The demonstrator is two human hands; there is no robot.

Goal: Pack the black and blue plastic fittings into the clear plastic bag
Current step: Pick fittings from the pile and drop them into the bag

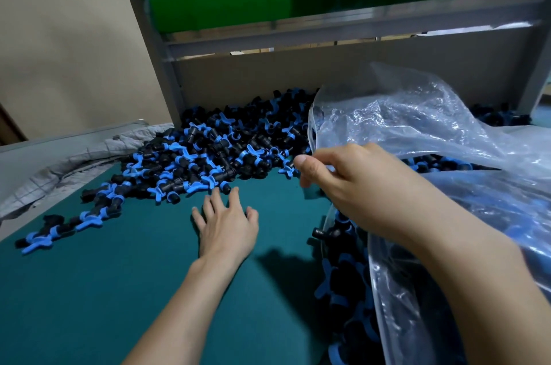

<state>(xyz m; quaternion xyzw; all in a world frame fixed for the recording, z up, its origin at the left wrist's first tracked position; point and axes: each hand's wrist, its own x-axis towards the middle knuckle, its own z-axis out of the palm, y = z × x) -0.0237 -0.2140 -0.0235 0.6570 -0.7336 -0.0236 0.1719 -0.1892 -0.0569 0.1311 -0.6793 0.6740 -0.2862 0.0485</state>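
Clear plastic bag [396, 290]: near right, crinkled and translucent, partly filled with black and blue fittings; its upper film is raised towards the far right.
Right hand [357, 182]: thumb and curled fingers pinch the bag's rim and hold the mouth up above the mat.
Left hand [226, 224]: released, palm down, fingers straight and spread over the green mat [104, 290], holding nothing, fingertips just beside the nearest loose pieces.
Fittings [208, 150]: black bodies with blue wing-shaped handles, heaped at the far centre, a thin trail running to the near left.
Grey cloth [74, 156]: crumpled, far left.
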